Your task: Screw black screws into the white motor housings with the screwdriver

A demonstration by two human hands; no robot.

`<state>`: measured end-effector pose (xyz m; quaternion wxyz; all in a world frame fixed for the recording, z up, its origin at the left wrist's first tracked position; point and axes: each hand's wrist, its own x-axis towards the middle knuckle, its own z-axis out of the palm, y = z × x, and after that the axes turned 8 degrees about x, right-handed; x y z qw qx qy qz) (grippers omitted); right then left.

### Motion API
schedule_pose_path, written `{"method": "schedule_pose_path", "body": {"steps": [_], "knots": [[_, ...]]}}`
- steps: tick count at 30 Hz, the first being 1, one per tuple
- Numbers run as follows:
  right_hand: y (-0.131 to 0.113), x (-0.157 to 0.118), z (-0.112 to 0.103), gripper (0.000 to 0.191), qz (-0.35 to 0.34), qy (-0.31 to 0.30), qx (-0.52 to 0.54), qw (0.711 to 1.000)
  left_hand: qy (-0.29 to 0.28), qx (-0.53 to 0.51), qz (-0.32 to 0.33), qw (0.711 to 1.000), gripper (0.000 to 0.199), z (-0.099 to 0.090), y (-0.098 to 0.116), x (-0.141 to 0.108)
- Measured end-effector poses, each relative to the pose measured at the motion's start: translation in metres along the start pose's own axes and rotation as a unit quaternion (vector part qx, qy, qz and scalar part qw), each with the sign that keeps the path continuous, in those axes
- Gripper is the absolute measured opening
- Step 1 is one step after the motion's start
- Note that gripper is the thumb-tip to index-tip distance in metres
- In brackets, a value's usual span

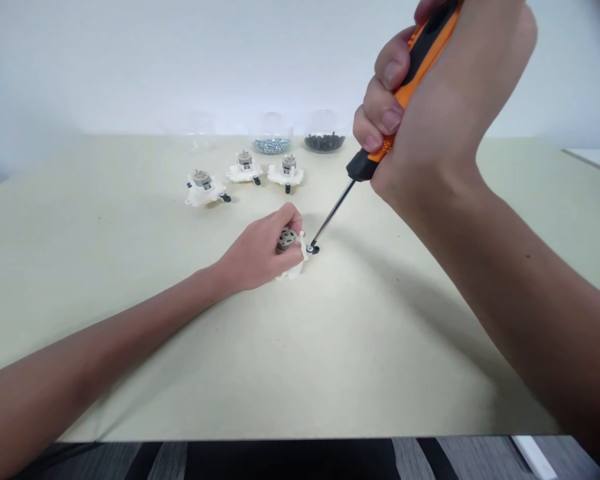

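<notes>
My left hand [255, 252] is closed around a white plastic motor mount [294, 271] on the table, with a round metal motor [287, 239] showing between thumb and fingers. From the mount's right side sticks a small black piece [315, 250] with a screw head [310, 249] in it. My right hand [420, 113] grips an orange and black screwdriver [334, 212], slanting down to the left. Its tip is at the screw head; whether it sits in the slot I cannot tell.
Three similar motor mounts stand farther back: one at left [203, 189], one in the middle [245, 168], one at right [287, 175]. Behind them are clear bowls, one with silvery screws [271, 145], another with black pieces [325, 142]. The pale table [260, 373] ends at a front edge near me.
</notes>
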<state>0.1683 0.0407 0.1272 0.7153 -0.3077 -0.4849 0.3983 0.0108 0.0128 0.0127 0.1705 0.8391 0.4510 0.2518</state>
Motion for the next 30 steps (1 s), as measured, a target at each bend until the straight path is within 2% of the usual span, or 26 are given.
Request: {"method": "schedule_pose_path", "body": {"steps": [5, 11, 16, 17, 19, 22, 24, 27, 30], "knots": [[0.012, 0.005, 0.002, 0.027, -0.027, 0.001, 0.032, 0.999, -0.006, -0.011, -0.006, 1.000, 0.014, 0.000, 0.000, -0.001], [0.015, 0.004, 0.003, 0.028, -0.023, 0.000, 0.033, 0.999, -0.004, -0.005, -0.005, 1.000, 0.013, -0.001, 0.001, -0.002], [0.014, -0.003, 0.003, 0.027, -0.068, -0.040, 0.009, 0.997, -0.006, 0.008, -0.001, 1.000, 0.014, -0.001, 0.001, -0.002], [0.011, -0.005, 0.001, 0.027, -0.077, -0.065, -0.012, 0.995, -0.005, 0.012, 0.000, 1.000, 0.014, -0.001, 0.001, -0.002], [0.002, -0.009, -0.004, 0.030, -0.083, -0.151, -0.078, 0.982, -0.002, 0.022, 0.002, 1.000, 0.015, -0.001, 0.001, -0.002], [-0.020, -0.007, -0.016, 0.033, -0.117, -0.262, -0.211, 0.934, 0.005, 0.047, 0.007, 0.999, 0.015, -0.001, 0.002, -0.002], [-0.036, 0.003, -0.025, 0.034, -0.143, -0.294, -0.344, 0.880, 0.007, 0.068, 0.016, 0.998, 0.015, -0.001, 0.002, -0.001], [-0.056, 0.031, -0.031, 0.040, -0.156, -0.379, -0.544, 0.732, 0.008, 0.088, 0.019, 0.996, 0.015, -0.001, 0.003, 0.000], [-0.071, 0.066, -0.028, 0.039, -0.115, -0.483, -0.605, 0.623, 0.010, 0.081, 0.006, 0.997, 0.017, -0.002, 0.002, 0.000]]}}
